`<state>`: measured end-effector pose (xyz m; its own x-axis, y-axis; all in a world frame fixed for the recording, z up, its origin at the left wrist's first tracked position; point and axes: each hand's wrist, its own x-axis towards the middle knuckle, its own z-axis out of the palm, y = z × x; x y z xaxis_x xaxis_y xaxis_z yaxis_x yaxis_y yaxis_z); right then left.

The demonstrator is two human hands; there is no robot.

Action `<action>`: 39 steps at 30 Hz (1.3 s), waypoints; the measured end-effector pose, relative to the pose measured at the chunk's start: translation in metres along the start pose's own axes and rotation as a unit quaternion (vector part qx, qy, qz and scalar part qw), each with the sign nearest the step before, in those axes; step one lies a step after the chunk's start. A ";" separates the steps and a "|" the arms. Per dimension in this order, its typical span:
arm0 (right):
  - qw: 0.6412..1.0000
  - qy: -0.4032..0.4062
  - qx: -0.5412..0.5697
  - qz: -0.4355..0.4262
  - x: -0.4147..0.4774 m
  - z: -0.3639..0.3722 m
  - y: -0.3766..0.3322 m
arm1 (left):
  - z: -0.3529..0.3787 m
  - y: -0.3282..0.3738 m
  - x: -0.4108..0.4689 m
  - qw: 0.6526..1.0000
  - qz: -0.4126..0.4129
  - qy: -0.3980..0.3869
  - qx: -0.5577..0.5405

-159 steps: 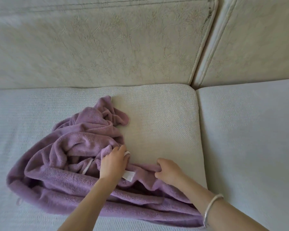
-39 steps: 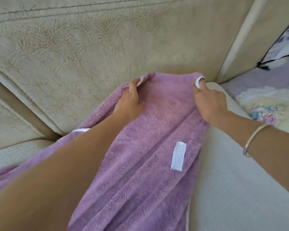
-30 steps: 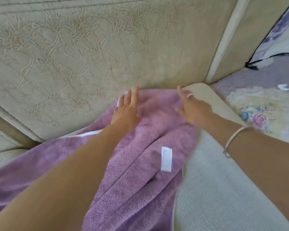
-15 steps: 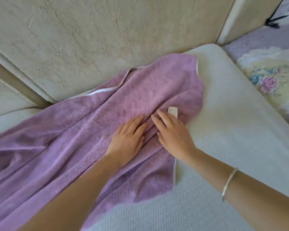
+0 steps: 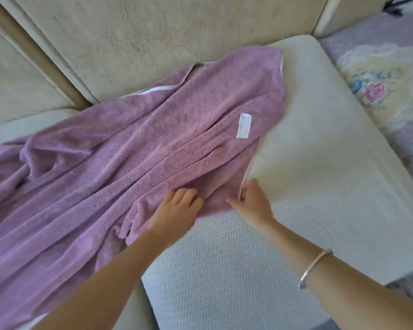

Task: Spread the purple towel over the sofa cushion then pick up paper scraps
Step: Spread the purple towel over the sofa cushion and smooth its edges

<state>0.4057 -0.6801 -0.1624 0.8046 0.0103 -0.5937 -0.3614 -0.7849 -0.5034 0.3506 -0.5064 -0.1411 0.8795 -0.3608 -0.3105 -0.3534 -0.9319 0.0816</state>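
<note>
One purple towel (image 5: 134, 163), soft, limp terry, likely light and prone to bunching, lies rumpled across the sofa cushion (image 5: 320, 151) toward its back edge; your left hand (image 5: 177, 210) rests flat, your right hand (image 5: 253, 203) pinches the near hem — take hold there.

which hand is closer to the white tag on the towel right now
Right. The right hand sits at the purple towel's near right edge, almost straight below the white tag. The left hand lies on the towel further left, so slightly farther away.
</note>
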 end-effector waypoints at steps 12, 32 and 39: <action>0.982 0.079 0.168 -0.033 -0.026 -0.024 -0.043 | -0.013 0.018 -0.016 0.972 -0.120 0.073 -0.186; 0.961 0.109 -0.239 -0.087 -0.016 -0.111 0.066 | 0.002 0.105 0.022 0.948 -0.167 -0.038 -0.268; 0.958 0.117 -0.253 -0.063 0.006 -0.203 0.150 | -0.025 0.208 0.078 0.934 -0.123 -0.080 -0.325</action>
<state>0.4522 -0.9237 -0.1139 0.9320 0.0309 -0.3610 -0.0284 -0.9871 -0.1576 0.3538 -0.7292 -0.1251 0.8314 -0.1703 -0.5288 0.1675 -0.8307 0.5310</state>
